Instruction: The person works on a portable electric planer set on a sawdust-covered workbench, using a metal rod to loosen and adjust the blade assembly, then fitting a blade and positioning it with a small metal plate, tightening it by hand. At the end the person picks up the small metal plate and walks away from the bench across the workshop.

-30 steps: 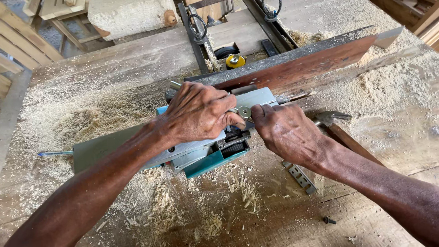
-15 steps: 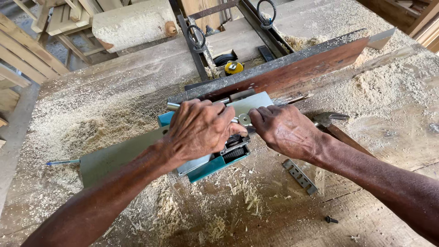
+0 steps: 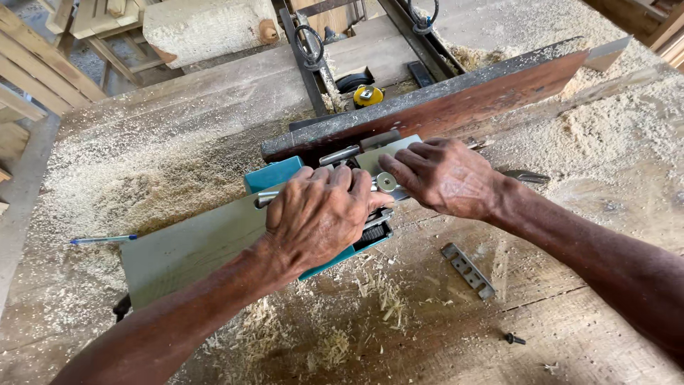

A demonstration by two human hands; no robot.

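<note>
From the head camera, one teal electric planer (image 3: 285, 175) lies upturned on the sawdust-covered desk (image 3: 178, 142), its long grey-green sole (image 3: 192, 249) facing up and running toward the lower left. The left hand (image 3: 320, 214) is clenched over the middle of the planer, fingers wrapped across the metal parts near the cutter drum. The right hand (image 3: 445, 178) rests on the planer's front end, fingers bent and pressing just beside a round silver knob (image 3: 387, 183); it grips no separate tool that can be seen.

Directly behind the planer, touching or just beside it, one reddish-brown wooden board (image 3: 463, 100) stands on edge, slanting up to the right.

In front of the right forearm, one flat grey metal plate (image 3: 467, 270) with holes lies on the desk, and one small dark screw (image 3: 514, 339) lies nearer the lower edge, well apart from the planer. One blue pen (image 3: 103, 239) lies at the left in the shavings.

A recessed slot in the desk behind the board holds one yellow tape measure (image 3: 368, 95) beside a dark round object that is too shadowed to tell. Two black metal ring handles (image 3: 308, 44) rise at the slot's rails. Wood shavings (image 3: 377, 292) lie scattered under the planer.
</note>
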